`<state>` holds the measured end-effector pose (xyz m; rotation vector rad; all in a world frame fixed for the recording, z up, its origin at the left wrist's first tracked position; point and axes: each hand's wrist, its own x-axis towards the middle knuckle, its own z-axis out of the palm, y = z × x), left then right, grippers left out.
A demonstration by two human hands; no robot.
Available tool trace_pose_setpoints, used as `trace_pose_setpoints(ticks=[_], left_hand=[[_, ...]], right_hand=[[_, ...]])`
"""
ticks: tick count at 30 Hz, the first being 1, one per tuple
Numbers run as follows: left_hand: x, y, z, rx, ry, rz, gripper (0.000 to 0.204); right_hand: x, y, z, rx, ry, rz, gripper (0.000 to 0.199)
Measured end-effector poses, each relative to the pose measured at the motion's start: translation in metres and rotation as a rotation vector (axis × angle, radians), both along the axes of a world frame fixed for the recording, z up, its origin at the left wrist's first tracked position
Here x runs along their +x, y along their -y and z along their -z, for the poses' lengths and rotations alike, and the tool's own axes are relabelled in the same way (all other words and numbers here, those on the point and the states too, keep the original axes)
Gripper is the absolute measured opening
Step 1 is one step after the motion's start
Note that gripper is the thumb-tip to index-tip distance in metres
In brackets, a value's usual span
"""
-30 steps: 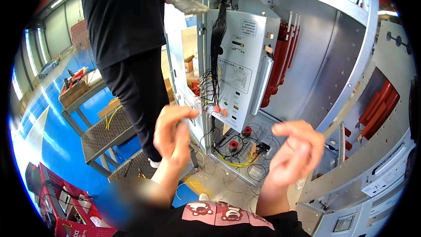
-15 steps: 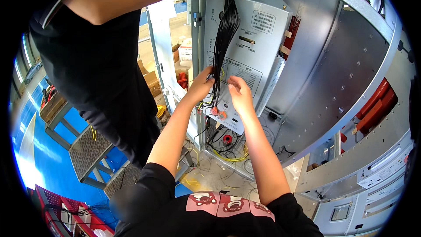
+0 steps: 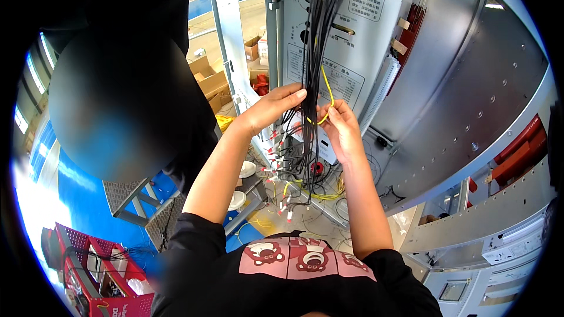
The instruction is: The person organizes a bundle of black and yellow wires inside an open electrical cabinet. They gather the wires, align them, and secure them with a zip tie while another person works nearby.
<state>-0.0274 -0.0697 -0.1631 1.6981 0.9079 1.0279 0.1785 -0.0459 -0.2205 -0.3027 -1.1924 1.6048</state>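
Note:
A thick bundle of black wires (image 3: 322,29) hangs down in front of a light grey metal panel (image 3: 367,38). My left hand (image 3: 271,107) is closed around the bundle's left side at mid-height, thumb across the front. A yellow wire (image 3: 328,82) comes out of the bundle and loops toward the right. My right hand (image 3: 345,132) pinches this wire between thumb and fingertips, close beside the bundle. Below my hands the wires fan out, many ending in red and white tips (image 3: 275,163). The bundle's top runs out of view.
A person in dark clothes (image 3: 197,123) stands close on the left, by metal steps (image 3: 154,217). Cabinet walls (image 3: 452,70) curve round on the right. Loose wires (image 3: 335,191) lie on the cabinet floor. A red perforated cart (image 3: 117,293) stands lower left; cardboard boxes (image 3: 208,76) lie behind the frame.
My right hand, apart from the bundle before, now pinches the yellow wire. The wires' tipped ends now hang lower and spread out. The other person's gloved hands have left the view.

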Motion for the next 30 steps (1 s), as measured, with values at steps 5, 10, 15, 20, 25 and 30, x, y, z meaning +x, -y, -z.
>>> trace_pose_setpoints(ticks=[5,10,15,20,25,30], left_hand=[[0.036,0.014,-0.014,-0.142,0.186,-0.012,0.049],[0.068,0.014,-0.013,0.016,0.190,-0.080,0.039],[0.085,0.020,-0.018,-0.007,0.149,-0.215,0.033],[0.094,0.007,-0.007,0.040,0.153,-0.332,0.031],[0.091,0.005,0.008,0.038,0.248,-0.317,0.025],[0.093,0.003,0.007,0.082,0.246,-0.401,0.025]], right_hand=[[0.027,0.012,0.012,0.009,-0.020,-0.095,0.020],[0.050,0.026,0.011,0.055,0.110,-0.077,0.028],[0.065,0.035,0.013,0.006,0.219,-0.142,0.033],[0.073,0.044,0.027,0.023,0.378,-0.211,0.029],[0.079,0.044,0.018,0.279,0.745,-0.052,0.024],[0.095,0.040,0.037,0.388,0.938,-0.099,0.018]])
